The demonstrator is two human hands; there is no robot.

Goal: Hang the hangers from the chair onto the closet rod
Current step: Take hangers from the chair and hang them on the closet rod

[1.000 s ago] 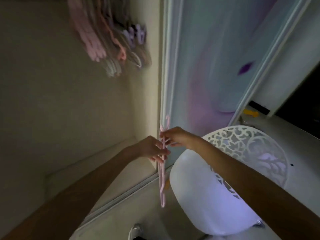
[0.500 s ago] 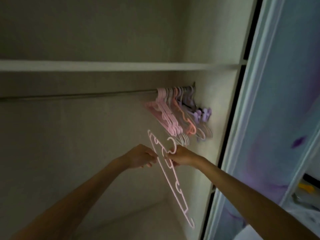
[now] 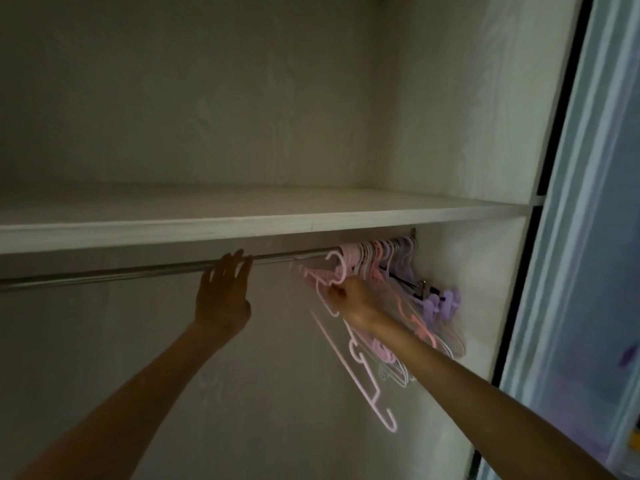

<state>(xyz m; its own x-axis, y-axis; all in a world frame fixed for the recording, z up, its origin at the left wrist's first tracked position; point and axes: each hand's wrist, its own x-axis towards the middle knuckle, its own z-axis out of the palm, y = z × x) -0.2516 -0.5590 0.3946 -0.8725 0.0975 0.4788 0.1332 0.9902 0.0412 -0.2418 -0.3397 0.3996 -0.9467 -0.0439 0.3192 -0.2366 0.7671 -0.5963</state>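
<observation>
A metal closet rod [image 3: 138,271] runs under a white shelf. Several pink, white and purple hangers [image 3: 388,261] hang bunched at its right end. My right hand [image 3: 353,299] is shut on a pale pink hanger [image 3: 360,375] just below its hook. The hook [image 3: 337,268] sits at rod height beside the bunch; I cannot tell whether it rests on the rod. The hanger's body slants down to the right. My left hand [image 3: 221,292] is raised with fingers apart, its fingertips touching the rod left of the hangers. The chair is out of view.
The white shelf [image 3: 242,220] lies close above the rod. The closet's right side wall [image 3: 467,271] stands just behind the bunched hangers. A sliding door frame [image 3: 561,237] runs down the right edge. The closet's back wall is bare below the rod.
The view tilted up from the chair into the closet. Both hands rose; the right lifted the pink hanger up to the rod. My left hand let go of it and reached the rod.
</observation>
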